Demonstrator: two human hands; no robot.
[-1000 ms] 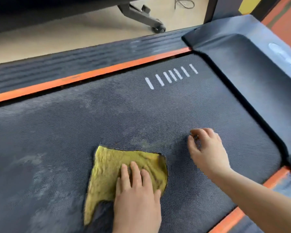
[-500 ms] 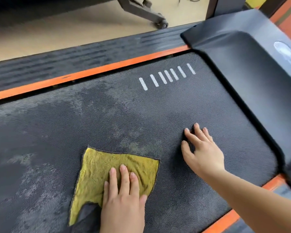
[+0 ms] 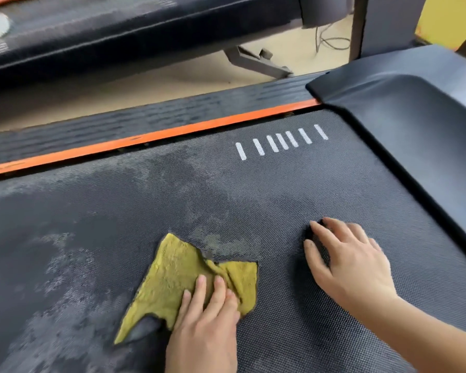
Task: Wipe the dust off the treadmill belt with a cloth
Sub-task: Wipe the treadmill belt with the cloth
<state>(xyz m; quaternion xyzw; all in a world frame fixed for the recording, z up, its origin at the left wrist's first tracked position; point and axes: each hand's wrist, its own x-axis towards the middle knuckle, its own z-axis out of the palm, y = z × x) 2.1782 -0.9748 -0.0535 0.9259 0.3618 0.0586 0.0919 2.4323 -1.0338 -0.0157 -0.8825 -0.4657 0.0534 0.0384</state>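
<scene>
The left hand lies flat on the yellow-green cloth, its fingers nearly straight and close together, pressing down on the cloth's near right part without curling round it. The cloth is spread on the treadmill belt, rumpled into a fold just beyond the fingertips, with one corner pointing away and another trailing toward the near left. To the right of the cloth, apart from it, the right hand rests palm down on the bare belt; its fingers are a little spread and gently bent, the thumb stretched toward the cloth, and it holds nothing. The belt is dark and finely textured. Pale grey dust patches lie to the left of the cloth and beyond it, and a small smudge sits just past its far edge. Farther beyond the cloth and to the right runs a row of white stripes. Past these, an orange strip edges the belt, with a ribbed dark side rail behind it. Far right of the cloth rises the smooth dark motor cover. Beyond the rail is a beige floor, a grey metal foot, a loose cable, and a second dark machine, which is blurred.
</scene>
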